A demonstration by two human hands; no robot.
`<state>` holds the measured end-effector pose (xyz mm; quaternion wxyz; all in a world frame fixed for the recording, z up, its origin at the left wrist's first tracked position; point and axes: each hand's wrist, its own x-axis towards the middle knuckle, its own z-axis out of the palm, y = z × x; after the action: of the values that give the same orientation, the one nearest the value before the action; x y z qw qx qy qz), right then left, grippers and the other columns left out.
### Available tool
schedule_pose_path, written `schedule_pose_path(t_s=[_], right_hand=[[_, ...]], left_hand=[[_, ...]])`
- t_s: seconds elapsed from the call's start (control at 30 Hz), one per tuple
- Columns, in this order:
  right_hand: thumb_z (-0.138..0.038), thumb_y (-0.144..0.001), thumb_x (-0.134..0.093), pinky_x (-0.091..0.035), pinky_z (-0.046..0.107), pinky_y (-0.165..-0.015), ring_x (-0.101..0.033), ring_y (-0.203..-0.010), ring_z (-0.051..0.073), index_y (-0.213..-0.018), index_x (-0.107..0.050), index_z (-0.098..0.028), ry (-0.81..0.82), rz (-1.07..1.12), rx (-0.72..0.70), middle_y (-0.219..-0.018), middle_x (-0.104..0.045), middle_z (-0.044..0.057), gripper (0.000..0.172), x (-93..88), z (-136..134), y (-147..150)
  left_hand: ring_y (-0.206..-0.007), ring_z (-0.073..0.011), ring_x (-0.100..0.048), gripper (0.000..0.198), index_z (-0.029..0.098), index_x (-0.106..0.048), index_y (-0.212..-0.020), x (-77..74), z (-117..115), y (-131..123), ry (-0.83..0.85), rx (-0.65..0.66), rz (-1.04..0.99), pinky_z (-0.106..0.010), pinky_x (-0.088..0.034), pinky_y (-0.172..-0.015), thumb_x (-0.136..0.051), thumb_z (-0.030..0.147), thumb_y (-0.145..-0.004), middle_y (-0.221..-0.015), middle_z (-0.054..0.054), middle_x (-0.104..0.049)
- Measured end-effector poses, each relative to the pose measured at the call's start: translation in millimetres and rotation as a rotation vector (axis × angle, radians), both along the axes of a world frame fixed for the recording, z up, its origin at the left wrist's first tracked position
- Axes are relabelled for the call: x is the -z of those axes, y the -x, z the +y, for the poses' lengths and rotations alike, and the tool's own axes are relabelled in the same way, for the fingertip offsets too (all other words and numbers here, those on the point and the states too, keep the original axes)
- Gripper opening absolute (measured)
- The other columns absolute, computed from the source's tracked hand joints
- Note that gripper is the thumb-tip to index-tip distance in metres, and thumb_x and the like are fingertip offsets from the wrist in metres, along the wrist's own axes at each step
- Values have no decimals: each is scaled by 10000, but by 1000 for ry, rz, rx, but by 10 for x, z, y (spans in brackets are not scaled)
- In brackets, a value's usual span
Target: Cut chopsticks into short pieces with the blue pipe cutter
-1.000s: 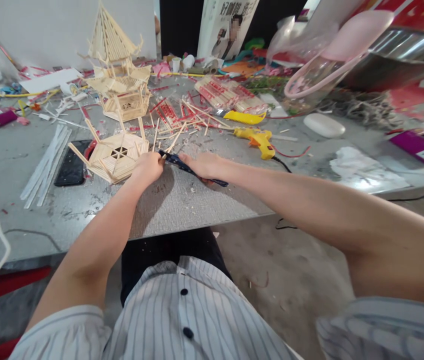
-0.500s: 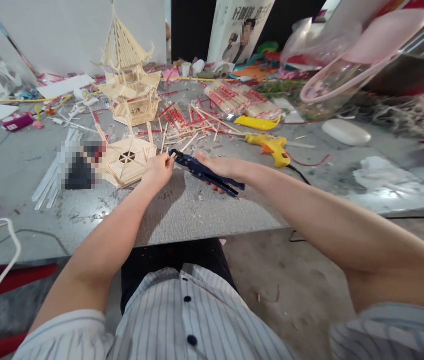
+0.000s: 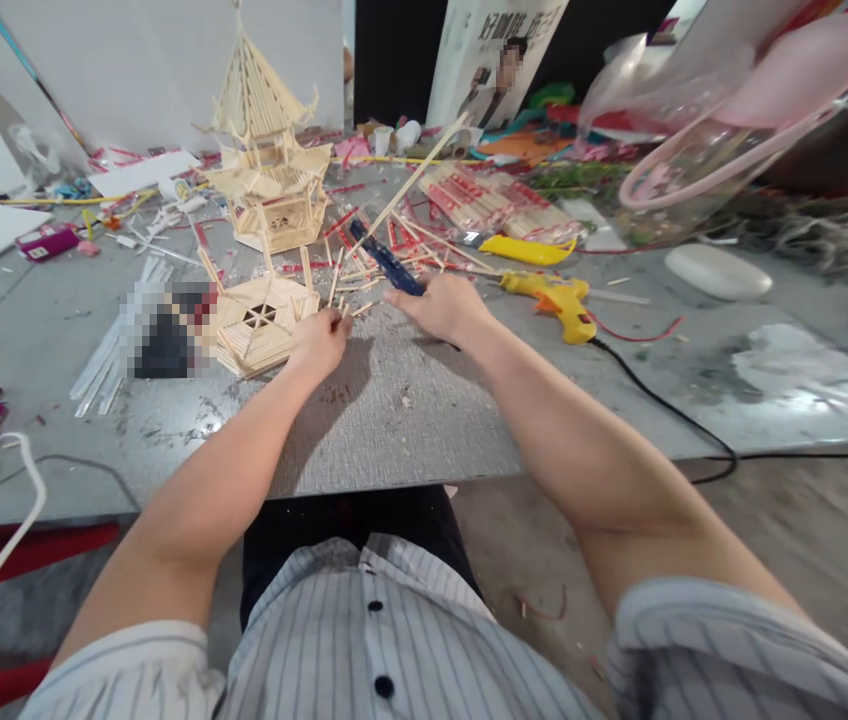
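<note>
My left hand [image 3: 321,342] is closed in a pinch around a short wooden stick, of which only a bit shows at the fingertips. It is beside a flat hexagonal stick frame [image 3: 255,315] with short posts standing up from it. To the right, my right hand [image 3: 448,308] grips dark blue pliers [image 3: 392,262], their head pointing up and left. A long pale stick [image 3: 424,170] slants up from near the pliers' head; whether the pliers bite it I cannot tell. Behind the frame stands a tiered stick pagoda [image 3: 266,150] with a pointed roof.
Loose sticks and red wrappers lie behind my hands. Packs of wrapped chopsticks [image 3: 465,195], a yellow cutter knife [image 3: 529,248] and a yellow glue gun [image 3: 555,298] with a black cord lie rightward. Clear glue sticks [image 3: 105,365] are at left. A white oval object [image 3: 718,272] sits far right.
The pliers, in my right hand, have moved from my left fingertips up and away, turning steeper. A long slanted stick now shows by their head. My left hand has lowered slightly.
</note>
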<state>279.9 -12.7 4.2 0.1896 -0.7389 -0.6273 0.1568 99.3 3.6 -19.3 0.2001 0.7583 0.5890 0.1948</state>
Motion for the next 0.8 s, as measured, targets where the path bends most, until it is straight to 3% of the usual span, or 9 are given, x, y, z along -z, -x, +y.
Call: schedule_pose_path(t_s=[0.07, 0.2, 0.37, 0.43, 0.53, 0.6, 0.8], right_hand=[[-612, -764, -472, -424, 333, -683, -604, -834, 270, -858, -575, -175, -71, -42, 27, -795, -613, 112, 458, 57, -23, 10], [-551, -749, -497, -430, 363, -689, -613, -830, 289, -954, -581, -184, -144, -128, 29, -854, -646, 121, 429, 164, -95, 18], [-508, -740, -500, -431, 386, -690, -612, -815, 289, -1013, -572, -186, -166, -217, 2, -901, -655, 129, 429, 240, -76, -18], [-493, -737, -505, -429, 384, -690, -610, -820, 285, -1018, -569, -189, -177, -220, -15, -917, -654, 125, 419, 258, -66, -30], [-470, -735, -507, -424, 376, -695, -604, -847, 279, -1013, -565, -191, -206, -210, -41, -960, -648, 120, 398, 281, -68, -36], [-449, -738, -505, -422, 371, -697, -602, -859, 275, -1004, -565, -191, -227, -202, -53, -969, -646, 116, 375, 296, -73, -36], [-384, -724, -531, -423, 376, -727, -596, -875, 274, -1014, -557, -170, -260, -196, -91, -968, -638, 129, 361, 328, -78, -20]], left_hand=[[-661, -168, -600, 310, 129, -654, -814, 7, 6, -1, 19, 17, 6, -267, -436, -649, -424, 334, -849, -640, -65, -629], [-529, -130, -577, 359, 113, -609, -1111, 54, 27, 4, 65, 10, -95, -265, -469, -639, -445, 186, -799, -648, -39, -643], [-429, -45, -518, 453, 220, -508, -1203, 147, 37, -25, 40, 0, -415, -217, -471, -496, -480, 114, -763, -1072, -52, -643], [-452, -39, -538, 402, 258, -490, -1197, 171, 32, -44, 18, 41, -554, -198, -463, -466, -484, 160, -807, -1125, -42, -615], [-452, -40, -552, 259, 241, -529, -1125, 176, 16, -64, 8, 128, -647, -188, -452, -449, -433, 308, -895, -1020, -39, -633], [-426, -33, -537, 283, 205, -562, -1044, 165, 6, -67, -18, 155, -660, -178, -432, -433, -385, 387, -919, -921, -40, -644], [-395, -23, -498, 277, 196, -559, -958, 161, 39, -47, -152, 123, -652, -151, -381, -404, -466, 444, -879, -767, -2, -646]])
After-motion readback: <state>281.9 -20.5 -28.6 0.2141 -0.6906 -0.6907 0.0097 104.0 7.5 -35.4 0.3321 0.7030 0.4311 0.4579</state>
